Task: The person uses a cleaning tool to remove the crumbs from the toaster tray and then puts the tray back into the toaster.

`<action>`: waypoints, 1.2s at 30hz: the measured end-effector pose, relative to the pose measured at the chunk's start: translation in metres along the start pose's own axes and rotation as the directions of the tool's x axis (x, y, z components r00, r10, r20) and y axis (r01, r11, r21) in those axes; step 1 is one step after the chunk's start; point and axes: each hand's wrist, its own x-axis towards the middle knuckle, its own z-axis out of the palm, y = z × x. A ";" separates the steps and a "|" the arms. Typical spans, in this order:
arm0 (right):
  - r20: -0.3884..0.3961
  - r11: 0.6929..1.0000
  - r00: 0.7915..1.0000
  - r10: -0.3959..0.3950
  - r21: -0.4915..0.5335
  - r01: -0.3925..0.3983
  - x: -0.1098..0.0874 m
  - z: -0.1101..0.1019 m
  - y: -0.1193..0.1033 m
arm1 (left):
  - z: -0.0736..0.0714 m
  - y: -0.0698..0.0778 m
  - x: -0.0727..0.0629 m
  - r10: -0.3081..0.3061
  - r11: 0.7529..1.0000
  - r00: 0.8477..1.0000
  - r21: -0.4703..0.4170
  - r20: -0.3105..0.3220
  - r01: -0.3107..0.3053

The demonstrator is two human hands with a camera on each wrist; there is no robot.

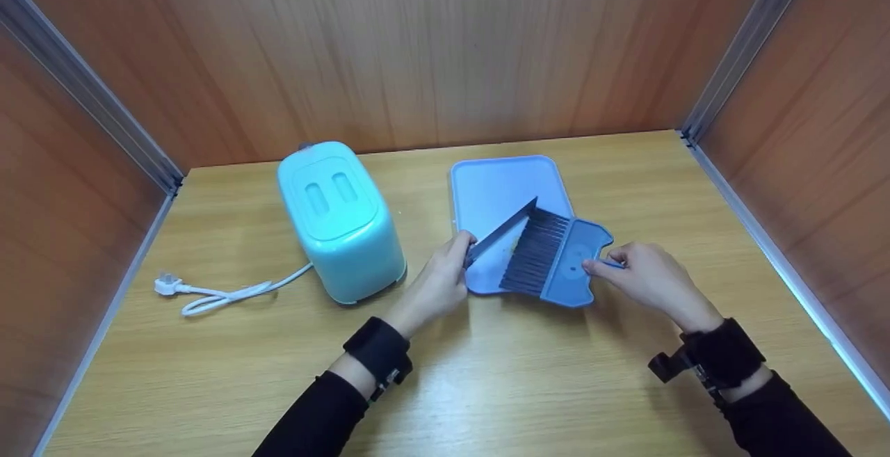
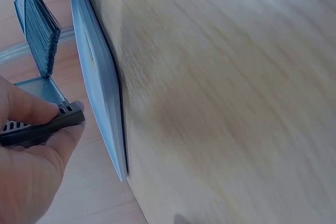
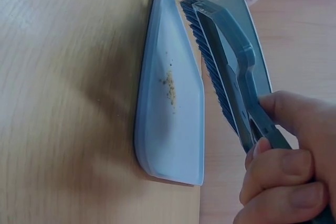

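Observation:
My left hand (image 1: 437, 277) pinches the black slotted end of a flat metal crumb tray (image 1: 504, 231), held tilted over a light blue serving tray (image 1: 504, 182). In the left wrist view, the thumb and fingers squeeze that slotted end (image 2: 44, 124) from both sides. My right hand (image 1: 643, 276) grips the handle of a blue hand brush (image 1: 577, 262), its dark bristles turned toward the crumb tray. The bristles overlap the metal piece in the head view. Yellowish-brown crumbs (image 3: 170, 87) lie on the serving tray, below the brush.
A turquoise toaster (image 1: 341, 220) with a covered top stands left of the serving tray. Its white cord and plug (image 1: 222, 295) lie on the table farther left. Wooden panels (image 1: 445, 53) border the table at the back and both sides.

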 end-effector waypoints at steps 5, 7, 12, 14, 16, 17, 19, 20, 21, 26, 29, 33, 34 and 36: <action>0.053 0.999 0.998 0.038 0.025 -0.039 0.002 0.002 0.003 | 0.000 0.001 -0.001 -0.013 1.000 1.000 0.007 0.006 0.013; 0.068 0.998 0.996 0.049 0.029 -0.051 0.002 0.003 0.004 | 0.000 0.001 -0.001 -0.016 1.000 1.000 0.011 0.007 0.016; 0.069 0.999 0.997 0.029 0.033 -0.031 -0.002 0.004 0.003 | 0.000 0.001 0.001 -0.028 0.999 1.000 0.020 0.001 0.028; 0.058 0.999 0.998 0.018 0.026 -0.020 -0.005 0.003 0.001 | 0.001 0.000 0.001 -0.048 0.999 0.999 0.018 0.006 0.048; 0.039 1.000 0.999 0.008 0.014 -0.008 -0.008 0.003 -0.001 | 0.001 0.000 0.002 -0.073 0.997 0.997 0.010 0.014 0.073; 0.026 1.000 1.000 0.003 0.005 -0.003 -0.010 0.002 -0.002 | 0.001 0.000 0.002 -0.083 0.997 0.996 0.004 0.018 0.083; 0.001 1.000 1.000 -0.006 -0.007 0.006 -0.013 0.002 -0.004 | 0.000 0.000 0.002 -0.097 0.995 0.995 -0.010 0.021 0.097; -0.011 1.000 1.000 -0.011 -0.014 0.011 -0.014 0.002 -0.006 | 0.000 0.000 0.002 -0.096 0.995 0.995 -0.014 0.019 0.096; -0.025 1.000 1.000 -0.017 -0.020 0.017 -0.014 0.002 -0.007 | 0.000 0.000 0.002 -0.089 0.996 0.996 -0.016 0.013 0.089; -0.078 0.998 0.996 -0.036 -0.052 0.032 -0.011 0.005 -0.007 | 0.000 0.000 0.000 -0.023 1.000 1.000 -0.019 -0.017 0.023; -0.088 0.997 0.996 -0.031 -0.066 0.025 -0.008 0.006 -0.006 | 0.000 0.000 -0.001 -0.007 1.000 1.000 -0.014 -0.023 0.006; -0.067 0.998 0.998 0.007 -0.061 -0.011 -0.005 0.007 -0.003 | 0.000 0.000 -0.001 -0.024 1.000 1.000 -0.013 -0.013 0.024; -0.056 0.998 0.998 0.018 -0.055 -0.021 -0.004 0.007 -0.003 | -0.001 0.000 -0.001 -0.028 1.000 1.000 -0.014 -0.009 0.028; -0.037 0.998 0.999 0.034 -0.042 -0.036 -0.003 0.007 -0.002 | -0.001 0.001 -0.001 -0.037 0.999 0.999 -0.017 -0.005 0.037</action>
